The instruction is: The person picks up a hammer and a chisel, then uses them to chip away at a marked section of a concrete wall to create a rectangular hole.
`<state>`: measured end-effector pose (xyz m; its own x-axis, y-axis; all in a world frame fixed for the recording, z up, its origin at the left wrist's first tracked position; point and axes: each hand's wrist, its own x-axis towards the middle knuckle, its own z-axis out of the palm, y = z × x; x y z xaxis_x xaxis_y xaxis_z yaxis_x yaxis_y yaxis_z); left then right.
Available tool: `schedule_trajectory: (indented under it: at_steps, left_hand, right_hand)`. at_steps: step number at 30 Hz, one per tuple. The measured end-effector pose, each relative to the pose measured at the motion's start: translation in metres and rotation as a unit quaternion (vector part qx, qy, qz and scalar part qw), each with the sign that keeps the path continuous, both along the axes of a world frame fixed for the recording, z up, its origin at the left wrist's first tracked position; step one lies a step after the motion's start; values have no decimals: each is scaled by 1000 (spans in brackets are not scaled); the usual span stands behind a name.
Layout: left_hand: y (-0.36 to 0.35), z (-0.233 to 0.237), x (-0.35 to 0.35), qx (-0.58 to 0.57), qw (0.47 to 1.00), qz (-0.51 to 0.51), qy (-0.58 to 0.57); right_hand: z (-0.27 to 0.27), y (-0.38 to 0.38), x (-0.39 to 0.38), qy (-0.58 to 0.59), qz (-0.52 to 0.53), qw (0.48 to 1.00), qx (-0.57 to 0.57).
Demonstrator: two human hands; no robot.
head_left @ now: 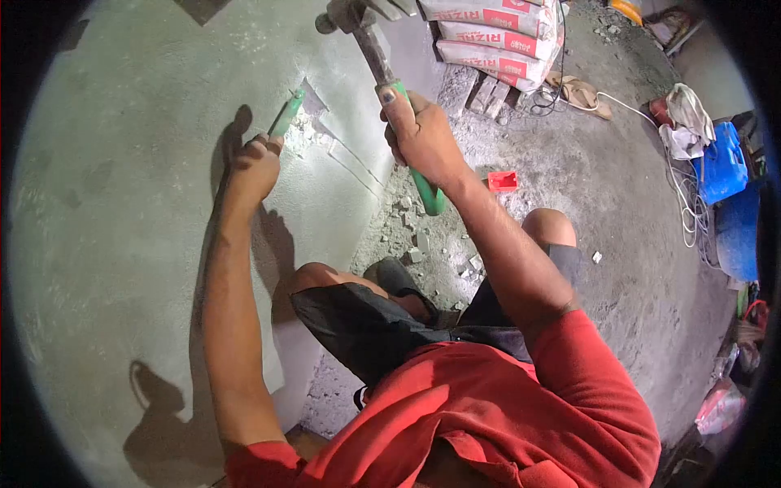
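My left hand (255, 169) is closed around a green-handled tool (289, 112), which is held against the grey wall (122, 203) at a broken patch (307, 137). The tool's tip is hard to make out. Above and to the right, my right hand (425, 140) grips the green handle of a claw hammer (374, 53). The hammer's metal head is raised near the top edge of the view, apart from the green tool. Two thin straight lines run from the broken patch down the wall.
Broken chunks (415, 244) lie on the floor below the wall, near my feet. A small red box (502, 181) sits right of my right forearm. Stacked cement bags (496, 41) stand at the top. A blue container (721, 165) and white cable (687, 195) are at the right.
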<state>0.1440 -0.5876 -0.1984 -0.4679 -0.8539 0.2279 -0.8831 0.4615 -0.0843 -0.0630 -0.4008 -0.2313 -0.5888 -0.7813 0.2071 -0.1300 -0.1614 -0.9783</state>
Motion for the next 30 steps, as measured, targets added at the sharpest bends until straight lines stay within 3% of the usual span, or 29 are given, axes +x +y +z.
schedule_trajectory:
  at_steps: [4,6,7,9,13,15,19,21,22,23,24,26,28,30]
  left_hand:
    - [-2,11,-5,44,996,-16,-79]
    - [-14,15,-2,17,985,-17,-173]
    - [-10,18,-4,19,984,-16,-175]
    - [0,34,-14,36,998,-33,-27]
    - [18,53,-24,5,996,-73,-45]
    - [0,44,-16,-132,952,-237,-138]
    - [5,38,-22,-113,954,-231,-151]
    - [14,38,-28,13,988,-153,-24]
    - [21,39,-31,14,988,-153,-24]
    - [28,43,-34,53,993,-104,-20]
    - [31,46,-36,90,994,-57,-16]
    - [19,40,-36,53,995,-69,-56]
    - [8,33,-34,62,996,-55,-31]
    - [-5,25,-23,58,993,-97,-20]
  right_hand:
    - [-3,7,0,-8,15,1000,10]
    - [0,9,0,-7,20,1000,18]
    - [1,8,0,1,14,1000,2]
    - [2,2,2,9,10,1000,-18]
    - [-8,-10,14,-5,-28,999,-33]
    - [-11,-12,20,-17,-27,999,-22]
    - [-29,-21,31,-3,-28,999,29]
    - [-69,-45,42,48,-59,997,25]
    - [-92,-57,44,100,-90,991,19]
    - [-104,-66,41,107,-54,989,91]
    - [-97,-65,35,108,-58,989,88]
    - [-87,-58,18,19,-5,992,125]
    - [-65,-44,14,14,-9,993,116]
    - [-33,-29,17,-14,-33,999,31]
